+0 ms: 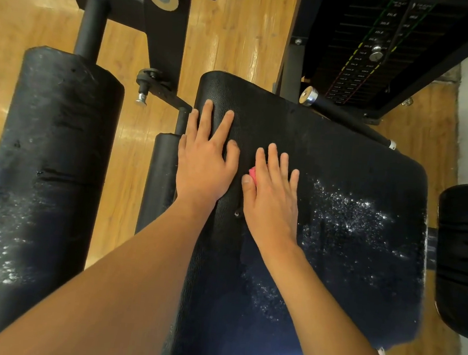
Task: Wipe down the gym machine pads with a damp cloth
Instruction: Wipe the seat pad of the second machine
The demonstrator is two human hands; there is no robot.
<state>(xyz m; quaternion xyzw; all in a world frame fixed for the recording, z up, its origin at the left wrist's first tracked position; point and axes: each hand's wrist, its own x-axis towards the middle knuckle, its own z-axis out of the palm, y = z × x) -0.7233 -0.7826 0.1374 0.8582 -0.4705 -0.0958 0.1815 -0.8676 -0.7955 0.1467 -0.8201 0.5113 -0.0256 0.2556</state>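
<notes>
A broad black seat pad (pixel 355 165) fills the middle of the head view, with wet glistening patches on its right half. My left hand (pixel 205 157) lies flat on the pad's left edge, fingers straight and spread. Beside it, my right hand (pixel 272 192) presses flat on a pink cloth (pixel 252 173); only a small corner of the cloth shows under the index finger and thumb. A thick black roller pad (pixel 44 160) stands to the left, speckled with droplets. A smaller roller pad (pixel 160 176) sits between it and the seat.
The black machine frame (pixel 163 29) crosses the top, with an adjustment pin (pixel 142 98) near the seat's far left corner. A weight stack (pixel 373 53) stands at the top right, a handle bar (pixel 345 116) along the seat's far edge. Another black pad (pixel 463 254) lies right. Wooden floor below.
</notes>
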